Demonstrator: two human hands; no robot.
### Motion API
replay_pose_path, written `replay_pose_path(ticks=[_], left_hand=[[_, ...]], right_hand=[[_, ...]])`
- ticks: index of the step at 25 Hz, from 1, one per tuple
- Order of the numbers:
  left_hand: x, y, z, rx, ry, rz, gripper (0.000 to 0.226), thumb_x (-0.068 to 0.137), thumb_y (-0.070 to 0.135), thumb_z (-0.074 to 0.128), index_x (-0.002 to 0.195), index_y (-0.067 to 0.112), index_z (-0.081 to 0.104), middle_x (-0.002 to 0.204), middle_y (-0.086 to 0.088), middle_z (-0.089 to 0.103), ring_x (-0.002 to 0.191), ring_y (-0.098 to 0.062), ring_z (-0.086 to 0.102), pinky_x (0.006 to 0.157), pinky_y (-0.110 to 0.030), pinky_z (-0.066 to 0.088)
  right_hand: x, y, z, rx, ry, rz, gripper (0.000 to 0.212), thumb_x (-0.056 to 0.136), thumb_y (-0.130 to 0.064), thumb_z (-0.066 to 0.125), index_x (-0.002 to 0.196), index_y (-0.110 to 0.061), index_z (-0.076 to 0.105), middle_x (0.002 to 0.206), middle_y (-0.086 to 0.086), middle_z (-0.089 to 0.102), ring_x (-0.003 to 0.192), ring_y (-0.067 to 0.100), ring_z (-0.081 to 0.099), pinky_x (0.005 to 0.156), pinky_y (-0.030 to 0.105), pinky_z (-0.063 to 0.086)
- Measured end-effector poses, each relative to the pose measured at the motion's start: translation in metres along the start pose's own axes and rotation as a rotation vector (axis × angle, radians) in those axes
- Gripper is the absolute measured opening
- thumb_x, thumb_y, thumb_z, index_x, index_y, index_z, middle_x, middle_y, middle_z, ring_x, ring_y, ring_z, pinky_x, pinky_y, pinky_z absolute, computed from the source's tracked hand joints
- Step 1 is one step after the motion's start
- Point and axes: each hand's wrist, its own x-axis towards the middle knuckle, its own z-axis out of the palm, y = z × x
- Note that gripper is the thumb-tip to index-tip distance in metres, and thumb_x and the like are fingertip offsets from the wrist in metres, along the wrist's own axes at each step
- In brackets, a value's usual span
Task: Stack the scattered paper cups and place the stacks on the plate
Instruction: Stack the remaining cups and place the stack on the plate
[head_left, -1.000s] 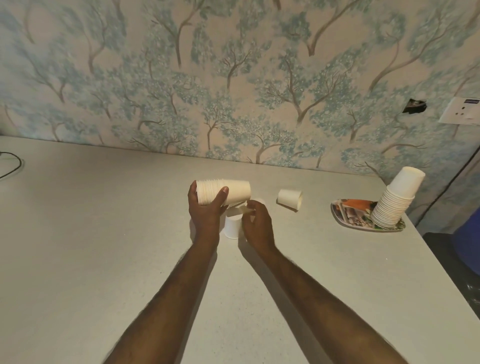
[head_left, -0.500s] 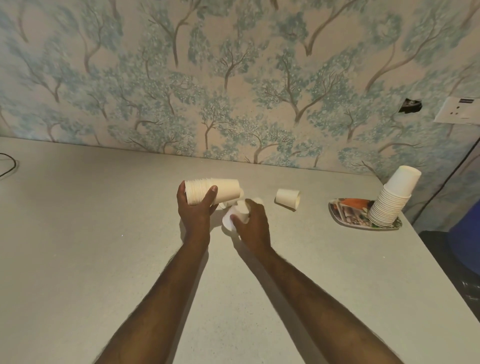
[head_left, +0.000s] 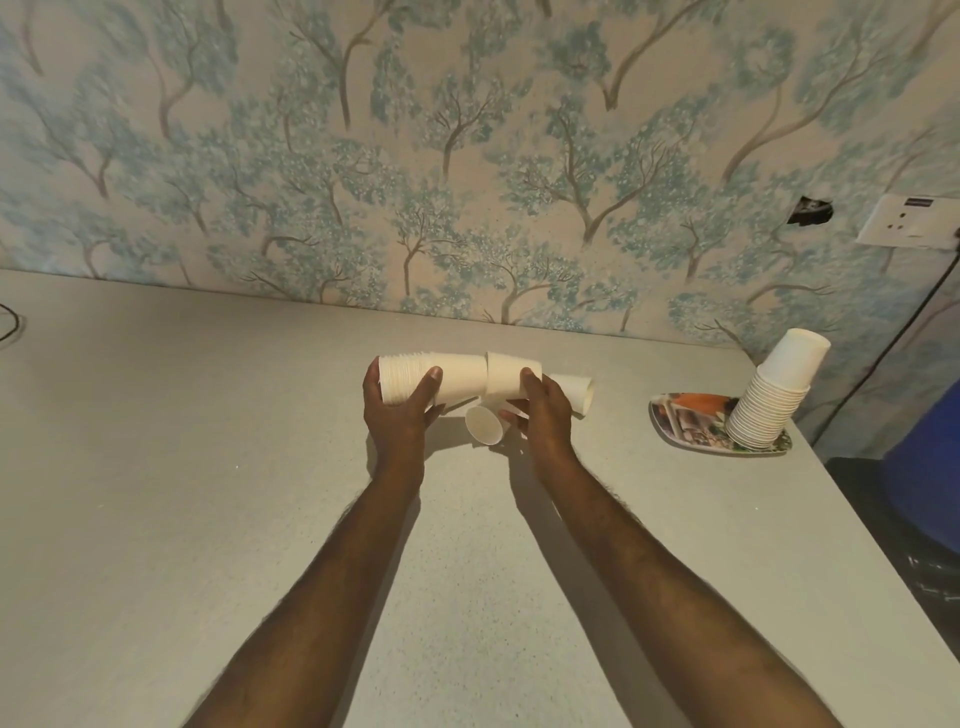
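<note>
- Left hand (head_left: 397, 415) grip curls round the sideways cup stack (head_left: 431, 376).
- Right hand (head_left: 543, 415) grip pinches a single cup (head_left: 511, 382) at the stack's 3 o'clock end.

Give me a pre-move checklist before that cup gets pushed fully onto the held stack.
1. Left hand grips the held stack, lying sideways: ok.
2. Right hand holds the new cup at the stack's narrow end: ok.
3. New cup in line with the stack: not ok, it sits at a slight angle.
4. New cup fully seated: cannot tell.
5. Loose cups still on the table: not ok, one lies between the hands, another behind the right hand.
6. Plate has free space beside the leaning stack: ok.
</note>
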Motion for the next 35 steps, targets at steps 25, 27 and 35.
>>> replay_pose_path(ticks=[25, 27, 35], left_hand=[[0.019, -0.012, -0.005, 0.014, 0.060, -0.047, 0.085, 0.079, 0.012, 0.087, 0.149, 0.019, 0.040, 0.145, -0.010, 0.050, 0.132, -0.031, 0.052, 0.088, -0.050, 0.061], [0.021, -0.014, -0.007, 0.020, 0.068, -0.047, 0.085, 0.079, 0.013, 0.087, 0.149, 0.021, 0.040, 0.145, -0.009, 0.050, 0.132, -0.031, 0.051, 0.090, -0.050, 0.061], [0.023, -0.029, -0.008, 0.008, 0.084, -0.066, 0.087, 0.077, 0.014, 0.088, 0.149, 0.024, 0.039, 0.145, -0.008, 0.049, 0.132, -0.030, 0.052, 0.091, -0.051, 0.060]], right_hand=[[0.052, 0.037, 0.002, -0.906, 0.088, 0.168, 0.091, 0.084, -0.063, 0.065, 0.147, -0.005, 0.034, 0.142, 0.020, 0.045, 0.129, 0.035, 0.050, 0.099, 0.038, 0.046], [0.055, 0.040, 0.005, -0.919, 0.064, 0.149, 0.088, 0.084, -0.060, 0.066, 0.148, -0.009, 0.035, 0.141, 0.018, 0.046, 0.127, 0.035, 0.052, 0.092, 0.033, 0.044], [0.055, 0.035, 0.004, -0.358, 0.083, 0.216, 0.055, 0.091, -0.030, 0.068, 0.139, -0.012, 0.047, 0.133, 0.016, 0.057, 0.114, 0.033, 0.062, 0.060, 0.031, 0.060]])
